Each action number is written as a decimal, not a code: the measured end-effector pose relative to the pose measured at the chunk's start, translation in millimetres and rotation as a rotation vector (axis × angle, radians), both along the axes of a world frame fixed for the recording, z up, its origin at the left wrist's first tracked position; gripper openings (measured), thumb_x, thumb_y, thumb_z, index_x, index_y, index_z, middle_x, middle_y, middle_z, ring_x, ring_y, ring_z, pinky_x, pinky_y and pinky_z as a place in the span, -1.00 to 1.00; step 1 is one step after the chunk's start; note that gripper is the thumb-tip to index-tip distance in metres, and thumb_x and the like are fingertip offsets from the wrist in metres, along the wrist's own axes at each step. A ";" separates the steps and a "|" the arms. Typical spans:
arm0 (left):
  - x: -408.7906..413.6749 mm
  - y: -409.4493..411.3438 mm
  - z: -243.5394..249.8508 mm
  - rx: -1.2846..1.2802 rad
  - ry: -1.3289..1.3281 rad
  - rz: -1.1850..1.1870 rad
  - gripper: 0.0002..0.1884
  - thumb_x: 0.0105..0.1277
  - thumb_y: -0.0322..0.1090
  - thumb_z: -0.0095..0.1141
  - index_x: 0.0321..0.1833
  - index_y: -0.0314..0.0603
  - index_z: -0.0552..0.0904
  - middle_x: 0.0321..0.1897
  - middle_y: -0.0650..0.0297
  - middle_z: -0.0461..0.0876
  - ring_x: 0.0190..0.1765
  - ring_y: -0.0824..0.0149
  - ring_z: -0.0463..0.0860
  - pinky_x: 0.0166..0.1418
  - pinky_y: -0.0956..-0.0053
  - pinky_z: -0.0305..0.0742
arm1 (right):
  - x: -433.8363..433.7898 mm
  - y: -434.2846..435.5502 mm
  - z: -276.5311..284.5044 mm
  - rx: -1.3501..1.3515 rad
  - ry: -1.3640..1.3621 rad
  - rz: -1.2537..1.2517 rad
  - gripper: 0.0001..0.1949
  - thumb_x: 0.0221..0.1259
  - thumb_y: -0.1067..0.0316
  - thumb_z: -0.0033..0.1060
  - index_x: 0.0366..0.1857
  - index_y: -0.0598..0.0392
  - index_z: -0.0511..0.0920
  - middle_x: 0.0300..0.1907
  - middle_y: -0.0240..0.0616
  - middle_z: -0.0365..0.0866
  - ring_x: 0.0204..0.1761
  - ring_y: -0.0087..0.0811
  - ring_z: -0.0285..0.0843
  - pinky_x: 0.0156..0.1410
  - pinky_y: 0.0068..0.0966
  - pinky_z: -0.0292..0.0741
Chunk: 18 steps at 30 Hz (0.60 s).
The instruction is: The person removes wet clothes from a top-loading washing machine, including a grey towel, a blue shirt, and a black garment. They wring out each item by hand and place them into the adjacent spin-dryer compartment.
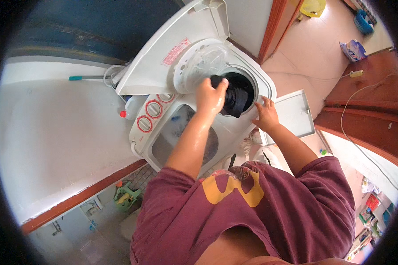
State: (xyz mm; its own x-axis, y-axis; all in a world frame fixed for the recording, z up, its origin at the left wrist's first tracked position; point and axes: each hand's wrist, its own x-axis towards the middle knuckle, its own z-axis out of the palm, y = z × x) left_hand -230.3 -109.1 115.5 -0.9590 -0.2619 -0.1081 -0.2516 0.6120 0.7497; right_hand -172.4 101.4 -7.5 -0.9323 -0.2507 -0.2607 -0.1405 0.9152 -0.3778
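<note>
A twin-tub washing machine (232, 132) stands before me with its large lid (175, 43) raised. My left hand (213, 96) grips a dark cloth garment (235, 99), which hangs partly over the rim of the small round spin tub (254, 82). More dark fabric may lie in the shadowed tub; I cannot tell. My right hand (267, 112) rests with fingers apart on the machine's top edge, just beside the tub, holding nothing. A round perforated plastic inner lid (185, 71) leans against the raised lid. Round control knobs (153, 109) line the panel beside the wash tub's lid window (162, 142).
A white panel (293, 112) stands right of the machine. Behind the control panel is a bottle with a red cap (123, 114). A thin cable (343, 112) runs past the red-brown wooden furniture (361, 89). A detergent bag (353, 50) and blue basket (364, 22) are farther off.
</note>
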 end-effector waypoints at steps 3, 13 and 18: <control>4.4 -11.3 42.9 0.360 0.084 0.033 -0.60 0.26 -0.10 0.21 -0.24 -0.45 0.59 -0.41 0.02 0.67 -0.32 0.24 0.63 -0.18 0.36 0.48 | -4.8 8.9 1.3 -0.048 -0.024 0.039 -0.30 -0.27 0.12 0.52 0.14 0.02 0.51 0.30 0.03 0.22 0.31 -0.01 0.17 0.40 -0.29 0.25; 25.9 -20.0 -87.8 -0.382 -0.298 -0.214 -0.38 0.28 -0.05 0.11 0.10 -0.60 0.40 0.08 -0.28 0.44 0.10 -0.18 0.48 0.17 0.11 0.41 | -18.5 30.2 -11.1 -0.264 -0.034 0.070 -0.52 -0.07 0.26 0.35 0.02 0.09 0.51 0.13 0.02 0.45 0.19 0.02 0.34 0.27 -0.24 0.39; 76.8 -39.8 -114.3 -0.166 -0.222 -0.202 -0.49 0.29 -0.09 0.11 0.15 -0.37 0.49 0.08 -0.09 0.51 0.15 -0.04 0.50 0.23 0.16 0.38 | -15.2 -5.3 -4.1 -0.124 0.127 -0.097 -0.64 0.04 0.30 0.26 -0.05 0.17 0.57 0.14 -0.08 0.48 0.17 -0.06 0.40 0.23 -0.25 0.42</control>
State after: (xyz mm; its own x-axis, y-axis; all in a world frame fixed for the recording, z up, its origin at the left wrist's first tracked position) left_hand -153.5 -148.9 1.2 -0.9512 -0.1002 -0.2919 -0.2585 0.7753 0.5763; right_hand -187.5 96.1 -11.6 -0.9770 -0.1814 -0.1121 -0.1080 0.8742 -0.4735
